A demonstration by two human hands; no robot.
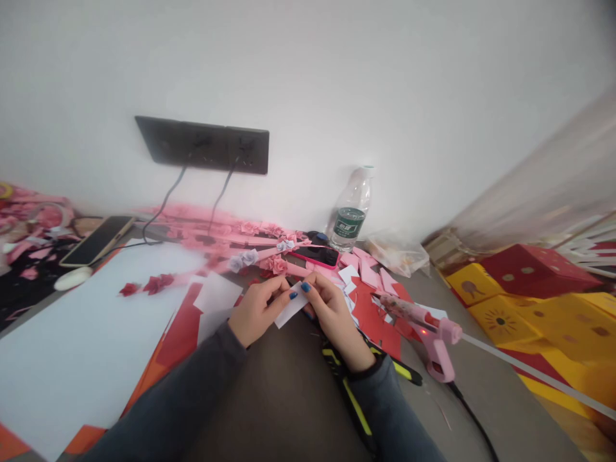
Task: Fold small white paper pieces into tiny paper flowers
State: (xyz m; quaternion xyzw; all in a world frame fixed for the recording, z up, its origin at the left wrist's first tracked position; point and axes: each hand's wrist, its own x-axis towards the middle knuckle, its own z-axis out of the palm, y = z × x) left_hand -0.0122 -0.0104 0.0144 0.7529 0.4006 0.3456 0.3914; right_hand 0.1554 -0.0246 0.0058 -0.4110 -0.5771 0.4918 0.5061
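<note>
A small piece of white paper [289,312] is pinched between my two hands, above the grey tabletop. My left hand [262,308] grips its left side with thumb and fingers. On the upper right corner, my right hand [332,314] presses it between thumb and fingertips. Under my right wrist lies a black and yellow-green tool [356,407], partly covered by my arm, so I cannot make out its full shape. Red paper scraps [373,314] lie just right of my right hand. Beside my left hand are white paper pieces [216,293].
A pink glue gun [430,333] with a lit red light sits at right, its cord trailing forward. Large white sheets [81,333] cover the left. Pink paper flowers [276,264], a water bottle [351,218] and a phone [99,240] stand or lie toward the wall. Yellow boxes [505,321] are far right.
</note>
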